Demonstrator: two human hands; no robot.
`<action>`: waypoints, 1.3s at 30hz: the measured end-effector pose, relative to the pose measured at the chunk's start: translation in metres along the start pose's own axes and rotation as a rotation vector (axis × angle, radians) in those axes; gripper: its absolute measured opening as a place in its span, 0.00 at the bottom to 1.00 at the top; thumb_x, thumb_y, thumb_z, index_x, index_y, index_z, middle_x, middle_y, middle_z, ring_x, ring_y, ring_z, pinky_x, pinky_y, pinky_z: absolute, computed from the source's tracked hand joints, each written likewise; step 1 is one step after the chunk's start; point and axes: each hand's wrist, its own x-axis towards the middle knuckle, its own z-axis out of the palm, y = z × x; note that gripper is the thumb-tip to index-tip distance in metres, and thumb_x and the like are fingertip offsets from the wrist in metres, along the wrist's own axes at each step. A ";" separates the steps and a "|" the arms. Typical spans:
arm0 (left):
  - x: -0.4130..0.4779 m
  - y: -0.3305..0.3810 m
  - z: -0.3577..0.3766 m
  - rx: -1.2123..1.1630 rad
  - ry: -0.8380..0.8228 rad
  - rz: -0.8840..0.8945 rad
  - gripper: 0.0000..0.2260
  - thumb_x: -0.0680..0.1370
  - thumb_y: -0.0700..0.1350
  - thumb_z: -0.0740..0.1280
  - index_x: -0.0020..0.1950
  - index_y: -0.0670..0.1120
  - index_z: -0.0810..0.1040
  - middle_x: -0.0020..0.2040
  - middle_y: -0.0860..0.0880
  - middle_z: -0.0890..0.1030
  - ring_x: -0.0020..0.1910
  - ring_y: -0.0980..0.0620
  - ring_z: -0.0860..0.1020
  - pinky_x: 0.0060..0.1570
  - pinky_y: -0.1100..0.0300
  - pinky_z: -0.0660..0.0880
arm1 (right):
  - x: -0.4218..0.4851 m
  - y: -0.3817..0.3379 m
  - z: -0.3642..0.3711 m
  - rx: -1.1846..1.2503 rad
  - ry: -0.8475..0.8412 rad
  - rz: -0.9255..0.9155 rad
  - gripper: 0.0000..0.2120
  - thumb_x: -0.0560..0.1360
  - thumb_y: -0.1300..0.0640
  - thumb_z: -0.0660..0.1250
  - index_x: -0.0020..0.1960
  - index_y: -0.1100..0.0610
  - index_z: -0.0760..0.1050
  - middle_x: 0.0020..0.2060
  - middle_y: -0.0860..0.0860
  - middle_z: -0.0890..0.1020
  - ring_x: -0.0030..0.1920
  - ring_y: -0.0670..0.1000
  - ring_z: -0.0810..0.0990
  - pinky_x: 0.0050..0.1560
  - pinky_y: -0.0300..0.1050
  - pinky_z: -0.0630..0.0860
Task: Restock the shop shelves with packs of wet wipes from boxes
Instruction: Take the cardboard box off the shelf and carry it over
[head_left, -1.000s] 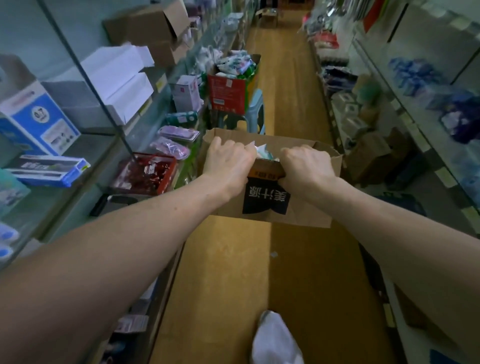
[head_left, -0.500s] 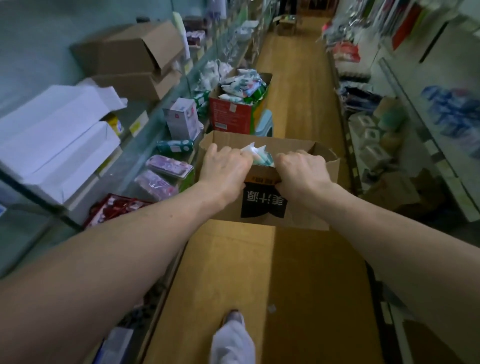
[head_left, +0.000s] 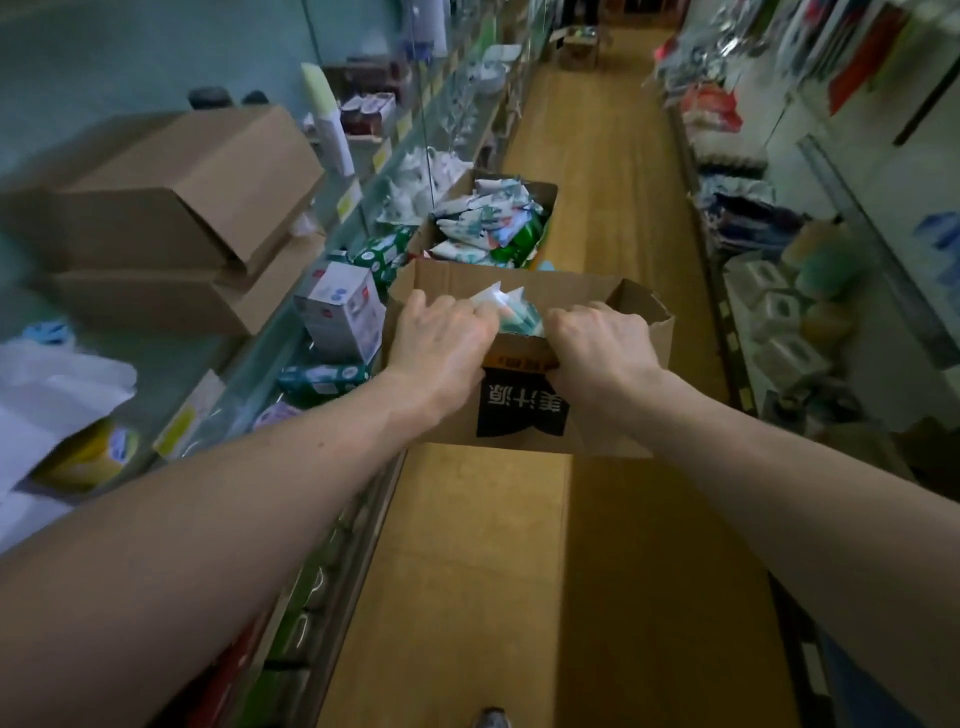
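Head view: a brown cardboard box (head_left: 519, 418) with a black printed label is held out at the centre of a shop aisle, above a wooden floor (head_left: 613, 208). Its near rim is gripped by the left hand (head_left: 441, 338), fingers curled over the edge, and by the right hand (head_left: 597, 343), likewise curled. Packs of wet wipes (head_left: 511, 309) are seen inside, between the hands. At twelve o'clock, just beyond, a second open box (head_left: 549, 205) is heaped with more packs. At nine o'clock, shelves (head_left: 223, 358) carry a white carton (head_left: 337, 306); at ten o'clock, stacked brown cartons (head_left: 182, 192).
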 end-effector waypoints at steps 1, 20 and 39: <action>0.015 -0.005 0.002 0.003 -0.002 0.000 0.16 0.77 0.47 0.67 0.63 0.46 0.70 0.58 0.46 0.78 0.59 0.45 0.73 0.57 0.49 0.64 | 0.016 0.004 0.000 -0.004 0.002 -0.004 0.16 0.76 0.55 0.67 0.62 0.56 0.71 0.55 0.54 0.78 0.55 0.55 0.74 0.47 0.49 0.71; 0.323 -0.058 0.030 0.010 0.032 -0.109 0.14 0.76 0.48 0.68 0.58 0.46 0.70 0.55 0.46 0.78 0.57 0.45 0.74 0.58 0.49 0.64 | 0.312 0.132 -0.014 -0.030 0.086 -0.101 0.09 0.76 0.58 0.65 0.56 0.56 0.71 0.51 0.54 0.78 0.54 0.56 0.74 0.48 0.52 0.70; 0.530 -0.142 0.143 0.007 -0.241 -0.089 0.11 0.78 0.46 0.63 0.59 0.47 0.70 0.58 0.46 0.76 0.59 0.45 0.73 0.57 0.49 0.62 | 0.555 0.151 0.074 -0.103 -0.102 -0.206 0.12 0.77 0.61 0.62 0.60 0.58 0.70 0.56 0.54 0.78 0.57 0.56 0.75 0.40 0.47 0.66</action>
